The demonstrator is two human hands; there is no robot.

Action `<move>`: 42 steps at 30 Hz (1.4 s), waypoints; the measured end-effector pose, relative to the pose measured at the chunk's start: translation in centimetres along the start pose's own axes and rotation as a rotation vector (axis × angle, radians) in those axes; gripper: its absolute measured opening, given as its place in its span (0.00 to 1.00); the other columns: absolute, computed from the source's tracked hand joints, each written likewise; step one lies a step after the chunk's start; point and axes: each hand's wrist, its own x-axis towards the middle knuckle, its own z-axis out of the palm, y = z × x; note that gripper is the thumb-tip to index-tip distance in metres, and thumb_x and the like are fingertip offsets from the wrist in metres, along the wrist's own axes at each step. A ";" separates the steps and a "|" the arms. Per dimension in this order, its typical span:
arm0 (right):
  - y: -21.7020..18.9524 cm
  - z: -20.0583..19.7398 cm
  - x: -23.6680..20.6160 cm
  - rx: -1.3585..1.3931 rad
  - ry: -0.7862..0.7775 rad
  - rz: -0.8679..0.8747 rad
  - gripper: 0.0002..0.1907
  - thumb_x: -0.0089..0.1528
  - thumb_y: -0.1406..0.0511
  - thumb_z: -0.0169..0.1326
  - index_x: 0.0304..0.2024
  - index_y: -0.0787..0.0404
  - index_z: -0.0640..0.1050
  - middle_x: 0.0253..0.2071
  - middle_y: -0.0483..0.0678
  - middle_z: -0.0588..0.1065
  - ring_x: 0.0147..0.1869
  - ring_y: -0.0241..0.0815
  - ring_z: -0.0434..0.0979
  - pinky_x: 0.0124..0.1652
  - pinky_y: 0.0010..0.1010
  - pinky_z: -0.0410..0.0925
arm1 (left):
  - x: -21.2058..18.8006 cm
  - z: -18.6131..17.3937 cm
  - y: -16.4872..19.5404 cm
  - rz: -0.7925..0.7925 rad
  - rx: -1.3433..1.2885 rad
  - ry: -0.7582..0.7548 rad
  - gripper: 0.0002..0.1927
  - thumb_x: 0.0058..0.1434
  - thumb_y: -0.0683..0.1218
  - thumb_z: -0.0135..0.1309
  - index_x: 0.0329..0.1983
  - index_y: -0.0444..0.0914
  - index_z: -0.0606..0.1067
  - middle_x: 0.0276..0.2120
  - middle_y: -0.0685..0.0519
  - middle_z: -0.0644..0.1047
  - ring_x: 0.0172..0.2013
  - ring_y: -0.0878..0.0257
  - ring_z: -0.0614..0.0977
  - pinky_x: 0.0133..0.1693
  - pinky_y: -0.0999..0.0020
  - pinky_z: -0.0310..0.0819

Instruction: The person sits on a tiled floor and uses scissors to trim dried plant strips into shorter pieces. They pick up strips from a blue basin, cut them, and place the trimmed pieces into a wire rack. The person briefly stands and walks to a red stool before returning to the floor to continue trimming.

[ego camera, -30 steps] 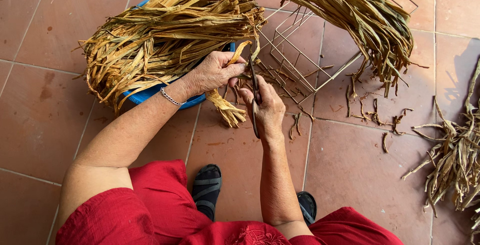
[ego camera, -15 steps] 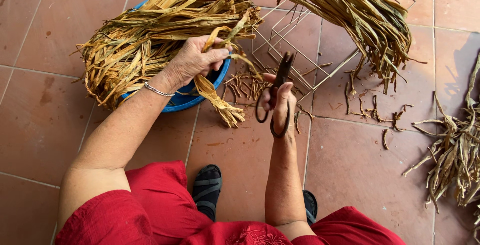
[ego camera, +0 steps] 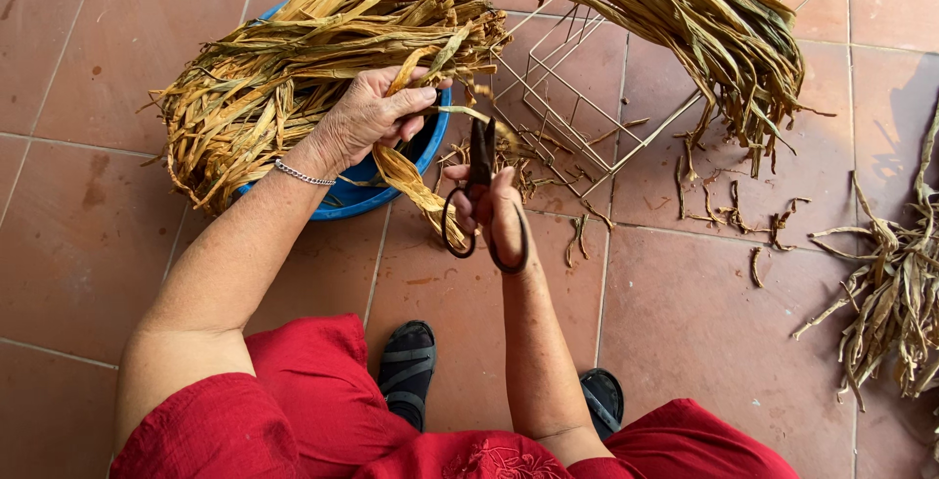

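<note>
Above the blue basin [ego camera: 344, 197], left hand [ego camera: 367, 119] fingers pinch a dry leaf [ego camera: 416, 181]; right hand [ego camera: 489, 210] grips scissors [ego camera: 481, 190], trimming seems underway, next cut needs the blades around it

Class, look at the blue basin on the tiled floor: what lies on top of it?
A heap of dried yellow-brown leaf strips covers the blue basin, spilling over its rim. The left hand rests on them. The basin's inside and bottom are hidden.

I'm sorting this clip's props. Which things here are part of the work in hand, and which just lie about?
In use:
left hand on dried leaves heaped over the blue tub
right hand holding scissors

Lying about:
wire rack
leaf bundle on it
scraps on the tiles
stalks at right
</note>
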 end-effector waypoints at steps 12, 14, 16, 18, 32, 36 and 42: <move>-2.2 -0.7 -0.8 -0.271 -0.344 -0.056 0.49 0.66 0.33 0.35 0.62 0.68 0.75 0.29 0.41 0.67 0.29 0.33 0.63 0.30 0.27 0.57 | -0.1 0.3 -0.2 -0.031 -0.014 0.040 0.16 0.69 0.49 0.54 0.56 0.39 0.77 0.20 0.64 0.69 0.18 0.78 0.66 0.17 0.82 0.56; -2.1 -0.4 -0.5 -0.226 -0.127 -0.016 0.50 0.65 0.31 0.31 0.61 0.65 0.75 0.28 0.40 0.68 0.29 0.31 0.64 0.30 0.25 0.56 | -0.2 0.2 -0.3 -0.026 0.015 0.045 0.16 0.69 0.49 0.54 0.57 0.38 0.77 0.20 0.64 0.69 0.19 0.78 0.67 0.18 0.82 0.59; -2.2 -0.3 0.0 -0.239 -0.007 0.012 0.51 0.64 0.30 0.29 0.61 0.64 0.75 0.28 0.39 0.69 0.29 0.31 0.65 0.30 0.24 0.56 | -0.2 0.1 -0.5 -0.027 0.036 0.038 0.17 0.70 0.49 0.55 0.58 0.37 0.77 0.20 0.64 0.69 0.19 0.78 0.68 0.18 0.82 0.59; -2.4 -0.3 0.3 -0.311 0.022 0.032 0.52 0.63 0.30 0.29 0.62 0.64 0.76 0.28 0.39 0.69 0.30 0.31 0.66 0.30 0.24 0.58 | -0.2 -0.1 -0.7 -0.039 0.045 0.013 0.18 0.70 0.49 0.55 0.58 0.35 0.79 0.20 0.64 0.69 0.19 0.78 0.67 0.19 0.82 0.58; 0.8 -0.7 1.1 -0.200 0.325 -0.011 0.46 0.66 0.33 0.33 0.47 0.68 0.79 0.21 0.39 0.62 0.21 0.28 0.56 0.21 0.23 0.51 | 0.7 -0.6 -2.9 -0.117 0.029 -0.042 0.20 0.65 0.46 0.59 0.59 0.34 0.76 0.22 0.62 0.71 0.18 0.77 0.68 0.18 0.80 0.58; 1.2 -1.6 1.3 -0.164 0.369 -0.014 0.47 0.65 0.33 0.34 0.47 0.69 0.77 0.21 0.39 0.61 0.20 0.29 0.56 0.21 0.24 0.51 | 0.4 -0.4 -2.3 -0.116 0.021 -0.006 0.19 0.65 0.45 0.60 0.58 0.33 0.76 0.23 0.63 0.72 0.19 0.77 0.69 0.18 0.80 0.60; 1.1 -3.1 1.7 -0.056 0.238 0.001 0.52 0.61 0.29 0.27 0.60 0.63 0.72 0.30 0.42 0.70 0.33 0.34 0.68 0.35 0.30 0.66 | -0.2 -0.8 -1.7 -0.138 0.060 -0.021 0.16 0.66 0.46 0.59 0.54 0.35 0.79 0.20 0.61 0.71 0.17 0.76 0.66 0.17 0.80 0.57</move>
